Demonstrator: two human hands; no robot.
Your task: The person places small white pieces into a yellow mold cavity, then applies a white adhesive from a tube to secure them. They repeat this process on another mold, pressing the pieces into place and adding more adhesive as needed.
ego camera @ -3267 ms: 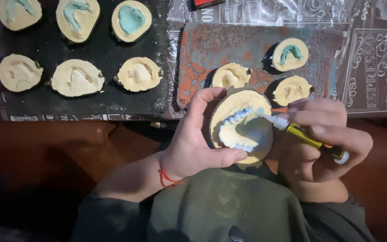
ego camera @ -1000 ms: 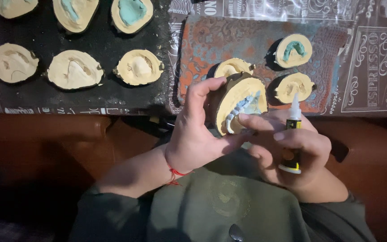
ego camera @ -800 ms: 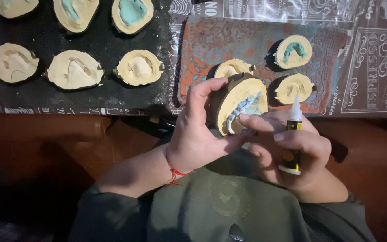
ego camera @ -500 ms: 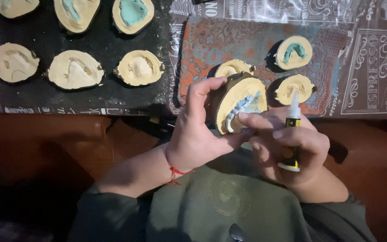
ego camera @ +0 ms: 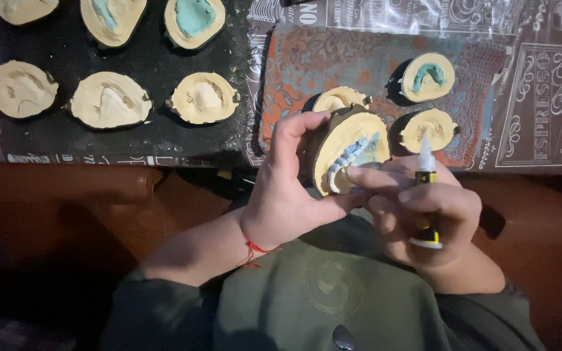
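We observe the left hand [ego camera: 287, 195] closed around a round yellowish plaster mould [ego camera: 346, 153], thumb beneath and fingers curled over its upper left edge, holding it tilted above the lap, just in front of the table edge. A pale blue row of cast teeth [ego camera: 352, 159] sits in the mould's hollow. The right hand [ego camera: 424, 214] is clenched around a small yellow-and-black glue tube [ego camera: 426, 195], white nozzle pointing up; its index finger [ego camera: 375, 177] extends to touch the blue teeth. A red thread bracelet [ego camera: 255, 247] circles the left wrist.

On the table behind, we note a rust-and-teal patterned mat [ego camera: 359, 62] carrying three smaller moulds: one with teal filling [ego camera: 428, 76], one plain [ego camera: 429, 129], and one [ego camera: 338, 99] partly hidden behind the held mould. To the left, a black tray [ego camera: 151, 71] bears six further moulds, two showing teal filling [ego camera: 193, 18]. Printed paper [ego camera: 548, 97] covers the table surface at right.
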